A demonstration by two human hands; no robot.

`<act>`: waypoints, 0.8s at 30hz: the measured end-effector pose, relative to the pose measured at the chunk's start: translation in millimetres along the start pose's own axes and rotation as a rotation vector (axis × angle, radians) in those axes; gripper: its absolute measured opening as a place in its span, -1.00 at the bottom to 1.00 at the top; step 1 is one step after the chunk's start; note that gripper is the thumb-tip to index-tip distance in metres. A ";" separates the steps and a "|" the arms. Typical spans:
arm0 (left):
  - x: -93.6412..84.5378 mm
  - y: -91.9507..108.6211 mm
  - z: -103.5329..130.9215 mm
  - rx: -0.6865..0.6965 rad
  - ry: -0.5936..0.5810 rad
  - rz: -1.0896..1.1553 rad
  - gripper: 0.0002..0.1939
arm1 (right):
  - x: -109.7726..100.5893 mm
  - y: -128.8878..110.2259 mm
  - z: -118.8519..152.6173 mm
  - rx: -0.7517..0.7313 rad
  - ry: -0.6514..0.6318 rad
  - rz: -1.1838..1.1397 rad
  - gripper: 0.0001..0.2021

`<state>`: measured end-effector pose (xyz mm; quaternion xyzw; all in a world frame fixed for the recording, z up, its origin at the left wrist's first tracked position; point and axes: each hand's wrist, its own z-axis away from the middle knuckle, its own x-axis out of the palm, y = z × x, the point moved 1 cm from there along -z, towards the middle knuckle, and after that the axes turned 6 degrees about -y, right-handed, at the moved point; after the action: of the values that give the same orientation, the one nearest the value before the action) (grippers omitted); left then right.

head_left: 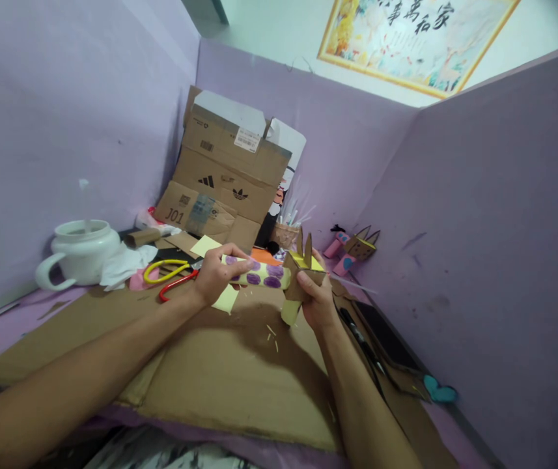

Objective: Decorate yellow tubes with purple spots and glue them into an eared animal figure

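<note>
My left hand (pixel 223 270) is closed round one end of a pale yellow paper tube (pixel 264 275) with purple spots. At the tube's other end, my right hand (pixel 316 296) grips a cardboard animal head (pixel 298 277) with two upright pointed ears and a yellow patch. The tube and the head meet; whether they are fixed together I cannot tell. A short pale yellow piece (pixel 290 311) hangs below the head. Both hands are above a cardboard sheet (pixel 239 378). Red-handled scissors (pixel 178 285) and yellow-handled scissors (pixel 165 270) lie by my left hand.
At the left stands a white mug-like pot (pixel 86 251) beside crumpled tissue (pixel 129 264). A flattened cardboard box (pixel 230 176) leans at the back. Pink tube figure (pixel 347 251) stands by the right wall. A black pen (pixel 361 335), dark tablet-like slab (pixel 389 335) and blue heart (pixel 439 389) lie right.
</note>
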<state>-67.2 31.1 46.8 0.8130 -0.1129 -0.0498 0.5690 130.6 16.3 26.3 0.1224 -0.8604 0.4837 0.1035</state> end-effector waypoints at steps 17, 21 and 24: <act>-1.1 -0.5 -0.2 0.018 -0.012 -0.015 -0.77 | 2.5 -2.8 0.1 0.003 0.008 -0.051 -0.33; -3.5 0.7 0.9 0.063 -0.062 0.020 -0.75 | 4.0 -4.9 0.6 -0.007 0.026 -0.071 -0.36; -4.4 2.7 2.9 0.089 -0.091 0.051 -0.74 | 4.8 -5.9 0.8 -0.023 0.047 -0.065 -0.40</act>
<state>-72.3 28.6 48.2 0.8313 -0.1614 -0.0672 0.5277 127.9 12.0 32.1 0.1376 -0.8588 0.4732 0.1405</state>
